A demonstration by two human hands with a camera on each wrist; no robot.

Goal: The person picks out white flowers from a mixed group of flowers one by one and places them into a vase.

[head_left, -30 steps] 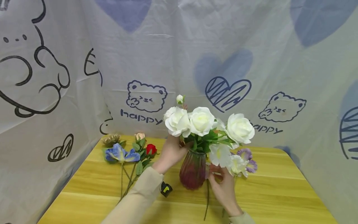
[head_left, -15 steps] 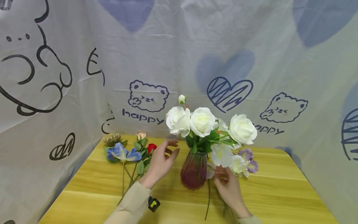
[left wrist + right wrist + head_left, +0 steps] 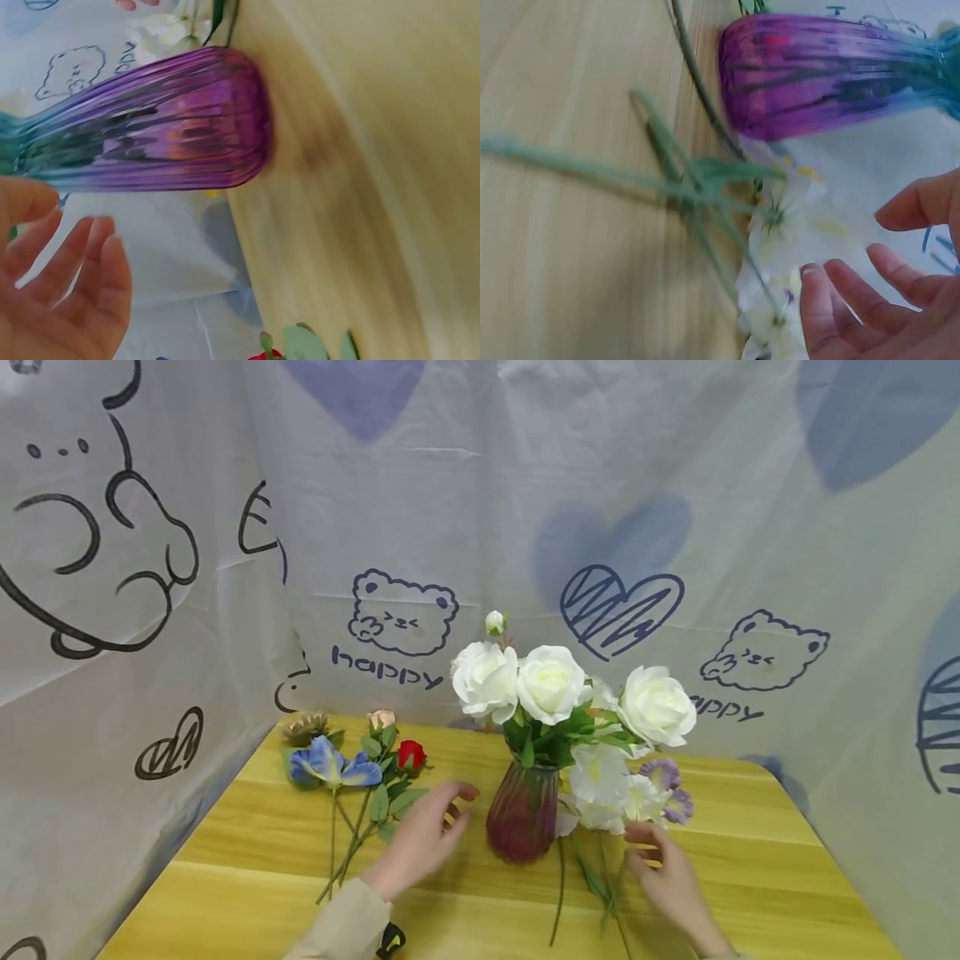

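A ribbed glass vase (image 3: pixel 521 822), purple at the base and bluish at the neck in the wrist views, stands upright with white roses (image 3: pixel 551 685) and green leaves in it. To its left is my left hand (image 3: pixel 427 835), fingers loosely bent and holding nothing; in the left wrist view its thumb overlaps the vase neck. On the right, my right hand (image 3: pixel 667 868) has thumb and fingers apart with nothing between them. White ruffled flowers (image 3: pixel 780 232) lie close by its fingertips, their green stems (image 3: pixel 611 893) running toward the near side of the table.
A blue flower (image 3: pixel 333 768), a red rose (image 3: pixel 411 754), a peach rose (image 3: pixel 381 718) and a brownish flower (image 3: pixel 305 727) lie at the left of the wooden table (image 3: pixel 765 868). Behind the white flowers is a purple bloom (image 3: pixel 677 806). A printed cloth (image 3: pixel 480 527) hangs behind.
My left hand has come away from the flowers above the vase neck, down and to the left. My right hand has drawn back rightward from beside the vase, uncovering the white flowers' stems.
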